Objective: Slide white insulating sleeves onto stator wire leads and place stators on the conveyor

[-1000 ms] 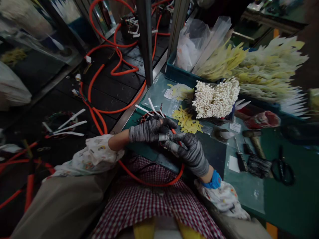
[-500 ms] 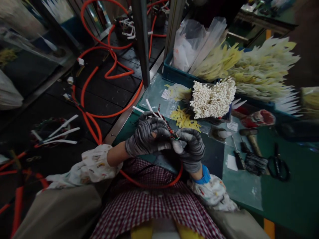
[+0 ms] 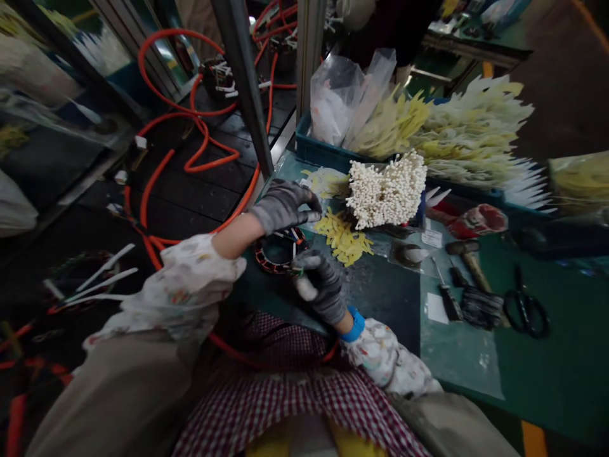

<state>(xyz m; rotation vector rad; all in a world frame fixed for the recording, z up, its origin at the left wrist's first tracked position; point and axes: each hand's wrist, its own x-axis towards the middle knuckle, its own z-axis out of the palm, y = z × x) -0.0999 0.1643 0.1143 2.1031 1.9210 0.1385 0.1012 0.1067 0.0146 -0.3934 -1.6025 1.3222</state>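
A ring-shaped wound motor stator (image 3: pixel 267 264), dark with orange-red edging, lies on the green bench in front of me. My right hand (image 3: pixel 320 289), in a grey striped glove, has its thumb and fingers closed on the stator's near right edge. Above the far side of the ring is my left hand (image 3: pixel 287 206), also gloved; its fingers are apart and reach rightward, with nothing visible in them. Just right of those fingers sits a pile of small yellow insulating slips (image 3: pixel 343 238). Part of the ring is hidden behind both hands.
A block of white sleeving tubes (image 3: pixel 387 190) stands behind the slips. Blue bins (image 3: pixel 323 150) hold yellow and white strips. To the right lie a hammer (image 3: pixel 476 263), a screwdriver (image 3: pixel 450 301) and scissors (image 3: pixel 526 308). Orange cables (image 3: pixel 204 130) loop over the dark conveyor at left.
My left hand has left the stator and moved up, toward the slips. The right hand stays on the ring, which now lies lower and flatter on the bench. The view has shifted slightly.
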